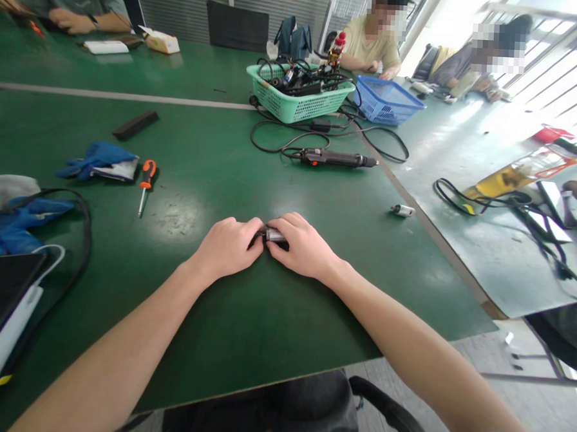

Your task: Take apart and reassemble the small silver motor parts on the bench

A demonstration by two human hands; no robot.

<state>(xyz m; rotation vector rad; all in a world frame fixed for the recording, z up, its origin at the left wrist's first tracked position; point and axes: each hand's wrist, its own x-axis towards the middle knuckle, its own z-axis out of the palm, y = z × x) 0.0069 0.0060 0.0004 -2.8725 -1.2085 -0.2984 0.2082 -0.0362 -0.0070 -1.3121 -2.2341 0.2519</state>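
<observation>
Both hands meet over the green table, gripping a small grey cylindrical part (274, 235) with a black end. My left hand (229, 245) is closed round its dark left end, which the fingers mostly hide. On the other side my right hand (306, 248) has thumb and fingers wrapped about the grey body. A similar small silver part (403, 210) lies by itself to the right. Beyond the hands rests a black electric screwdriver (337, 158) with an orange switch, its cord trailing backward. An orange-handled screwdriver (146, 186) lies to the left.
At the back stand a green basket (299, 105) full of cables and a blue basket (388, 102). Blue gloves (100, 161), a black bar (135, 125) and a tablet-like device (3, 304) lie left. Other people sit around the table; a yellow-liquid bottle (503, 180) lies right.
</observation>
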